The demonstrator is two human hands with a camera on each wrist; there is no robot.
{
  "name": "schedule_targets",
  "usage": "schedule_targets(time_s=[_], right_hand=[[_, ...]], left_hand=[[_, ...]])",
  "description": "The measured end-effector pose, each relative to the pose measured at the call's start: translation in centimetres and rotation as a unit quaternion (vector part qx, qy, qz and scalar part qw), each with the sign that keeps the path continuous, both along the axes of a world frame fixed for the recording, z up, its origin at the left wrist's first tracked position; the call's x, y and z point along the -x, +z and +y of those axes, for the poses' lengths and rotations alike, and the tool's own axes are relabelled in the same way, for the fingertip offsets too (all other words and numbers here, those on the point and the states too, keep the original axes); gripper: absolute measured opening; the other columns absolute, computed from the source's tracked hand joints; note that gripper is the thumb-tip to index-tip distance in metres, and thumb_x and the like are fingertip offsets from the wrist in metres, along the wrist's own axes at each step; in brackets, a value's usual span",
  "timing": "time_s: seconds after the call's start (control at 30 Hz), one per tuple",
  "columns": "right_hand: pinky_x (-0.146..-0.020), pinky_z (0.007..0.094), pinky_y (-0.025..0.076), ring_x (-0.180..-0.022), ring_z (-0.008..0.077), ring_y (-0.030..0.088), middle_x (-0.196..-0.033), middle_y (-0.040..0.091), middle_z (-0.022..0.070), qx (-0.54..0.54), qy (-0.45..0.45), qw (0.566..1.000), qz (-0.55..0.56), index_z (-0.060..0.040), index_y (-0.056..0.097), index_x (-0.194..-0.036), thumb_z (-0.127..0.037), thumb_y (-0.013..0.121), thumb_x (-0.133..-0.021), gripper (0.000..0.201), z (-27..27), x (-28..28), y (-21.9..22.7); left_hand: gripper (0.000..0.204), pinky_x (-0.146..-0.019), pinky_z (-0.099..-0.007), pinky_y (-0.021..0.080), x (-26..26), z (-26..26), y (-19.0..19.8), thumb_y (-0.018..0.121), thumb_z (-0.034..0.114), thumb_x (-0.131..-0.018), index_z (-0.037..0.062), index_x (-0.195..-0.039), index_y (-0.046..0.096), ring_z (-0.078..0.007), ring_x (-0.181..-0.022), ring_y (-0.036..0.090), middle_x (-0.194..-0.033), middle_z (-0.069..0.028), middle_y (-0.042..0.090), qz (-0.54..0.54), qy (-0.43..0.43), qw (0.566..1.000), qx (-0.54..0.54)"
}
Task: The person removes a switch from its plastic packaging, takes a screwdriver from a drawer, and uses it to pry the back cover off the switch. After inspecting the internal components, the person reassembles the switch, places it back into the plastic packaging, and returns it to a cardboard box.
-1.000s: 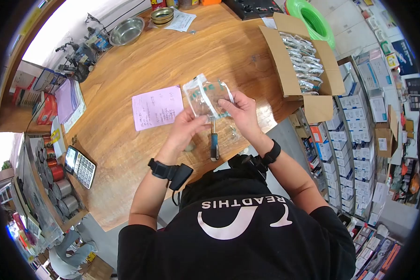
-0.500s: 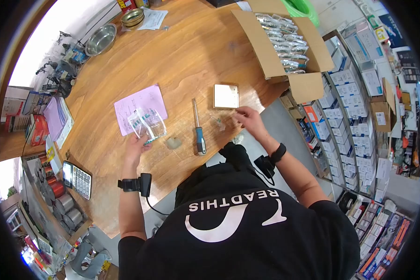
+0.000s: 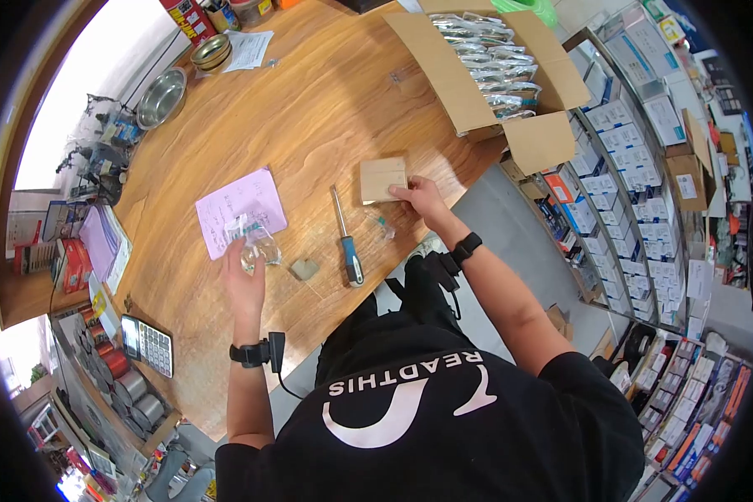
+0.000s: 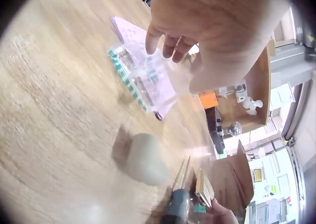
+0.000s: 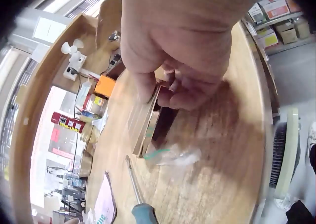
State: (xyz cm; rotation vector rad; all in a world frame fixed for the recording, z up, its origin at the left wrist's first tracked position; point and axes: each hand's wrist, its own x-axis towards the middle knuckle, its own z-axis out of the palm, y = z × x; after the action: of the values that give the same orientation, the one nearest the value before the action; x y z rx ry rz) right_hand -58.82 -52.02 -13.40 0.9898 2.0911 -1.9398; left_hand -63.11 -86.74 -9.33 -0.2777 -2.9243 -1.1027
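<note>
My right hand (image 3: 425, 203) pinches the near right corner of a flat, square brown piece (image 3: 381, 179), thumb on top. In the right wrist view this piece shows thin layered edges (image 5: 146, 128) and is tilted off the table. My left hand (image 3: 245, 289) is over a clear plastic bag (image 3: 263, 249) with green print. The bag overlaps a pink written sheet (image 3: 241, 205). In the left wrist view the fingers (image 4: 154, 40) hang loosely above the bag, apart from the thumb. Between the hands lie a blue-handled screwdriver (image 3: 350, 255) and a small greyish lump (image 3: 304, 268).
A crumpled clear wrapper (image 3: 383, 226) lies beside the brown piece. An open cardboard box (image 3: 540, 142) full of silvery packets stands at the far right. A calculator (image 3: 149, 345) sits at the left edge, a metal bowl (image 3: 161, 99) at the back left.
The bag, first held by both hands, went left with my left hand onto the pink sheet. My right hand moved to the square piece and took its corner; its whitish top now looks brown.
</note>
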Motion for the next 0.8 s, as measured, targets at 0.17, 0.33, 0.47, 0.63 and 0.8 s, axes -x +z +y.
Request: schedule_targets(time_s=[0.17,0.33,0.47,0.63,0.8], right_hand=[[-0.048,0.021,0.039,-0.054,0.0078,0.048,-0.068,0.055,0.0006,0.146,-0.067,0.987,-0.002,-0.002,0.058,-0.085,-0.016,0.064,-0.077,0.017,-0.3,-1.8,-0.4],[-0.048,0.0206,0.04,-0.054,0.0081,0.051,-0.068,0.056,0.0007,0.187,-0.06,0.98,0.023,-0.0039,0.058,-0.088,-0.014,0.062,-0.079,0.014,-1.3,-0.8,0.2],[-0.048,0.0191,0.041,-0.056,0.0072,0.052,-0.068,0.056,0.0002,0.25,0.006,0.966,0.063,-0.0039,0.059,-0.086,-0.015,0.06,-0.081,0.012,-3.1,-0.1,3.1],[-0.077,0.0318,0.046,-0.087,0.0209,0.057,-0.093,0.061,0.0135,-0.108,0.065,0.974,0.19,0.0048,0.055,-0.104,-0.023,0.059,-0.081,0.036,0.3,5.0,2.1],[-0.1,0.0455,0.023,-0.117,0.0337,0.035,-0.12,0.045,0.0217,-0.522,0.027,0.828,0.203,-0.0083,0.05,-0.115,-0.022,0.055,-0.078,0.04,6.1,14.5,-3.4]], left_hand=[[0.035,-0.087,-0.0347,0.039,-0.1,3.2,0.1,0.062,0.01,-0.073,0.0016,-0.106,0.054,-0.0289,-0.103,0.05,-0.11,-0.0163,0.052,-0.01,-0.042,0.998,-0.052],[0.044,-0.081,-0.0315,0.044,0.9,9.0,-0.2,0.063,0.014,-0.077,0.0034,-0.116,0.045,-0.0204,-0.102,0.051,-0.111,-0.0123,0.052,-0.217,-0.05,0.944,-0.244],[0.044,-0.078,-0.0319,0.045,1.1,12.3,1.5,0.059,0.018,-0.082,0.0031,-0.118,0.041,-0.0187,-0.101,0.051,-0.11,-0.01,0.053,-0.314,-0.018,0.863,-0.397],[0.031,-0.083,-0.0339,0.044,0.9,11.1,0.6,0.048,0.02,-0.088,0.0036,-0.114,0.045,-0.0183,-0.101,0.053,-0.111,-0.0073,0.053,-0.451,0.045,0.659,-0.6],[0.031,-0.084,-0.0343,0.044,-2.8,8.1,0.6,0.046,0.021,-0.088,0.0037,-0.114,0.044,-0.0191,-0.102,0.052,-0.11,-0.0072,0.053,-0.442,0.121,0.636,-0.621]])
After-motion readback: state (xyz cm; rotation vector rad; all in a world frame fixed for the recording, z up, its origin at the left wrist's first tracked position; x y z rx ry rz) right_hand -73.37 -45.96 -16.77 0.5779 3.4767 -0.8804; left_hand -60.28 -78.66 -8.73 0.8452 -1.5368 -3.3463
